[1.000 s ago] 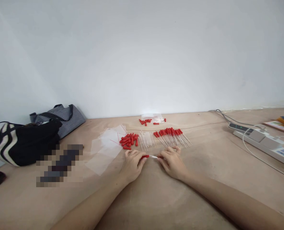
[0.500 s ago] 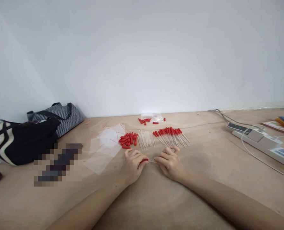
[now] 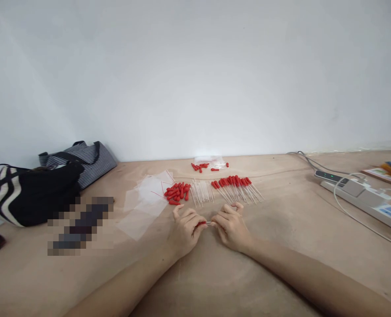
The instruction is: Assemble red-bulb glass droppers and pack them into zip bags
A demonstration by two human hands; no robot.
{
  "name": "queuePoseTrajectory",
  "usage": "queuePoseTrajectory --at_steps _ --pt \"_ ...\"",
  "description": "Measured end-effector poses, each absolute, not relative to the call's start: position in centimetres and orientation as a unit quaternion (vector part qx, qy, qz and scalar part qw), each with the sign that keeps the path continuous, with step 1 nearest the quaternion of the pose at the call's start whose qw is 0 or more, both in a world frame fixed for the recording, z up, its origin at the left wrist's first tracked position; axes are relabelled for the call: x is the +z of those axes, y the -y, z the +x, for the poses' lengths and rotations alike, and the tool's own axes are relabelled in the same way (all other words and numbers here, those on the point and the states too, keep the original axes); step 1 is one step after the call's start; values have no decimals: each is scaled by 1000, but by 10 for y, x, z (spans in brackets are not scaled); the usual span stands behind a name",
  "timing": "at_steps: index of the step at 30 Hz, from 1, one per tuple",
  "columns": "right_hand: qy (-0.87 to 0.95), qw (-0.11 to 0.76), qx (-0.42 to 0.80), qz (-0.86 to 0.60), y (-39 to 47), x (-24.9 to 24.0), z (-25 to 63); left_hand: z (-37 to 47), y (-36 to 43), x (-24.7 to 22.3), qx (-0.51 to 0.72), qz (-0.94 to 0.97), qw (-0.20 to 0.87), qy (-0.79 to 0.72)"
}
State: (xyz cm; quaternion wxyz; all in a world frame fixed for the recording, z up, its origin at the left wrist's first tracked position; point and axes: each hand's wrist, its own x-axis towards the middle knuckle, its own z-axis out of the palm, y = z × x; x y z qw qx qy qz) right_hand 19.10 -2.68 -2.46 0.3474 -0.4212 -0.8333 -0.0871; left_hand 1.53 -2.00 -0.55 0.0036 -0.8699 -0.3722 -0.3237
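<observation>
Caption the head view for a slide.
Left hand pinches a small red cap, right hand a thin clear tube, near more red caps on a light brown tabletop.

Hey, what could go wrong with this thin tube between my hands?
The thin tube could snap or slip if your right hand pushes at an angle against the red bulb pinched in your left hand. The loose red bulbs lie just beyond your left hand, so a stray knuckle might scatter them.
</observation>
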Motion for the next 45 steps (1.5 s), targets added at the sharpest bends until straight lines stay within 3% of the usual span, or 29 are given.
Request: queuePoseTrajectory --at_steps 10,19,25,30,40,45 --pt "844 329 -11 -423 22 -14 205 -2 7 0 -283 -882 1 377" --pt "848 313 -80 -421 22 -18 209 -6 5 -1 -246 -891 7 381" --pt "723 322 -147 -593 -4 -15 214 -19 -9 -3 -250 -828 36 500" --pt "636 271 -97 -716 -34 -15 215 -27 -19 -8 -260 -792 70 548" --pt "605 186 -6 -774 -46 -12 211 -27 -26 -15 -284 -773 109 556" --pt "621 229 -42 -748 -45 -9 206 -15 -36 -13 -307 -765 177 538"
